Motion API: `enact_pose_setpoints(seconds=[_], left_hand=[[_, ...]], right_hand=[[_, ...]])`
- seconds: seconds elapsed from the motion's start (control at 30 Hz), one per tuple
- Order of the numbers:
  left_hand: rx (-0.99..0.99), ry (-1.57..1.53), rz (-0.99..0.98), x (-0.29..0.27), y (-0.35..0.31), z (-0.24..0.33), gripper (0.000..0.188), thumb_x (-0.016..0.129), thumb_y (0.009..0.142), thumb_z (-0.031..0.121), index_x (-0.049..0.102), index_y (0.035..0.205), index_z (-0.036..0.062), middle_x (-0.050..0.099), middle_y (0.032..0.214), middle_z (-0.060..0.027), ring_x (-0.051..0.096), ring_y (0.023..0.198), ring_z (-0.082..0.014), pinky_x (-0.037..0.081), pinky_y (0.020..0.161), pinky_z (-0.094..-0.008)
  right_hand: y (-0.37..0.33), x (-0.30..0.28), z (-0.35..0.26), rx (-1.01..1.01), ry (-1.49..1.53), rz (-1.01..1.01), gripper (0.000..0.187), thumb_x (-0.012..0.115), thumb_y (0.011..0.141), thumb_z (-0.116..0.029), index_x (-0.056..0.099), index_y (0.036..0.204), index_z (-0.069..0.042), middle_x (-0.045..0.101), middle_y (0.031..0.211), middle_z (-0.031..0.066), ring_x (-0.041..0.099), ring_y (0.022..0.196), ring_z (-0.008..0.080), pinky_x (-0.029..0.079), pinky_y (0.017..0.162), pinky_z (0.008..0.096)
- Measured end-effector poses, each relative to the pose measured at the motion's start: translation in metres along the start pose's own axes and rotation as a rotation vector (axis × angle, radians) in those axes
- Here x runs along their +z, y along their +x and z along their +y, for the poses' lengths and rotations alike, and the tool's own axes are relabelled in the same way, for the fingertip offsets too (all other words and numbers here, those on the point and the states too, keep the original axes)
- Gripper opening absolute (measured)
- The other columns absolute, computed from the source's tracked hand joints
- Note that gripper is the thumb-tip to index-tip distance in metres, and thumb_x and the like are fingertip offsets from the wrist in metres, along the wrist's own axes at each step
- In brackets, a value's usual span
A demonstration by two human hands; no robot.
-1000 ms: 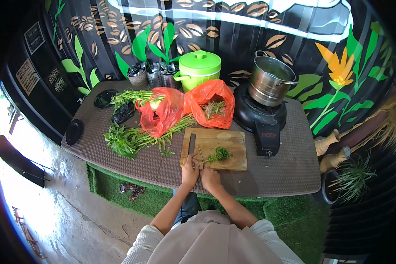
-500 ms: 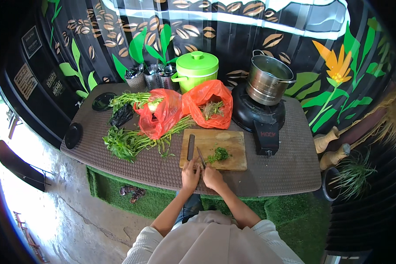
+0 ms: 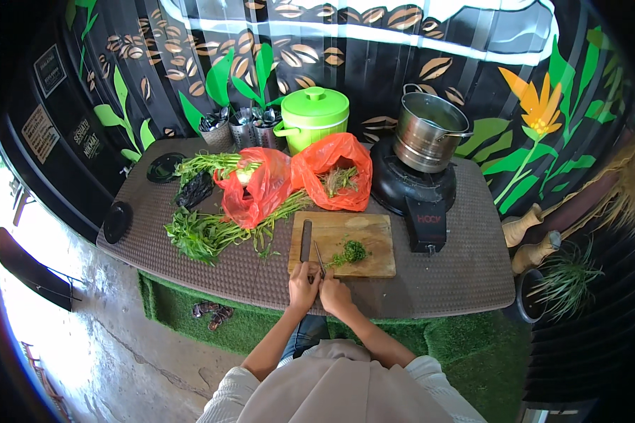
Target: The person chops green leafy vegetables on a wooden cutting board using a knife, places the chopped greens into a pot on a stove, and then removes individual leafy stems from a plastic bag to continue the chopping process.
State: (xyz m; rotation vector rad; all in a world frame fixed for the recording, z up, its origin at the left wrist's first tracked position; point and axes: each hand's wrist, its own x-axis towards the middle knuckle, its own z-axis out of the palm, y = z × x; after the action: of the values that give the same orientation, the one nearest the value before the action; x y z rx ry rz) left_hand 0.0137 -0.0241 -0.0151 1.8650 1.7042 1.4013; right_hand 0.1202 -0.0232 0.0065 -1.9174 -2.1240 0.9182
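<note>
A wooden cutting board (image 3: 374, 264) lies at the table's front edge, its slot on the left side. On it sits a small heap of finely chopped greens (image 3: 354, 251), with loose bits trailing toward the knife. My right hand (image 3: 336, 296) is closed round the handle of a knife (image 3: 318, 252), whose blade points away from me over the board. Right beside it, at the board's near left edge, my left hand (image 3: 303, 287) has its fingers bent and pressed together. Whatever they pinch is hidden.
Leafy stalks (image 3: 194, 236) and two orange plastic bags (image 3: 257, 197) of vegetables lie beyond the board. A black stove (image 3: 427, 224) with a steel pot (image 3: 430, 137) stands right. Behind are a green lidded pot (image 3: 317, 123) and cutlery holders (image 3: 243, 132).
My right hand and the knife have shifted slightly left and toward me, closer to my left hand. The whole view has moved a little.
</note>
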Motion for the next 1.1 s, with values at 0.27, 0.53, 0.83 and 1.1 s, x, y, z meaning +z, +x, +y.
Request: enact_pose_setpoints(seconds=[0.27,0.53,0.83,1.1], left_hand=[[-0.013,0.079,-0.028,0.001,0.009,0.011,0.018,0.064,0.072,0.005,0.047,0.074,0.0014,0.045,0.068,-0.0130,0.049,0.066,-0.0301,0.041,0.058,-0.0399],[0.070,0.103,-0.071,0.027,0.032,0.018,0.011,0.058,0.071,0.002,0.048,0.073,0.0028,0.050,0.070,-0.0118,0.050,0.072,-0.0320,0.039,0.065,-0.0416],[-0.035,-0.214,-0.171,0.041,0.062,0.027,0.010,0.056,0.072,-0.002,0.056,0.082,-0.0007,0.056,0.081,-0.0166,0.052,0.078,-0.0333,0.043,0.070,-0.0414],[0.039,-0.142,-0.204,0.025,0.075,0.047,0.038,0.070,0.068,0.011,0.058,0.104,0.0045,0.056,0.104,-0.0135,0.050,0.102,-0.0322,0.039,0.089,-0.0384]], right_hand=[[-0.005,0.001,0.011,-0.065,-0.046,0.013,0.037,0.041,0.090,-0.023,0.039,0.109,0.009,0.062,0.081,0.0256,0.061,0.077,0.0408,0.050,0.068,0.0485],[-0.007,-0.038,0.046,-0.092,-0.030,0.159,0.027,0.046,0.088,-0.021,0.048,0.094,0.006,0.060,0.070,0.0245,0.060,0.068,0.0410,0.048,0.060,0.0490],[-0.017,-0.071,0.057,-0.092,-0.013,0.290,0.028,0.056,0.083,-0.023,0.049,0.096,0.001,0.058,0.061,0.0191,0.060,0.061,0.0362,0.047,0.055,0.0436],[-0.011,-0.088,0.073,-0.307,-0.320,0.385,0.031,0.070,0.067,-0.013,0.052,0.091,-0.002,0.060,0.083,0.0143,0.060,0.078,0.0273,0.050,0.063,0.0365]])
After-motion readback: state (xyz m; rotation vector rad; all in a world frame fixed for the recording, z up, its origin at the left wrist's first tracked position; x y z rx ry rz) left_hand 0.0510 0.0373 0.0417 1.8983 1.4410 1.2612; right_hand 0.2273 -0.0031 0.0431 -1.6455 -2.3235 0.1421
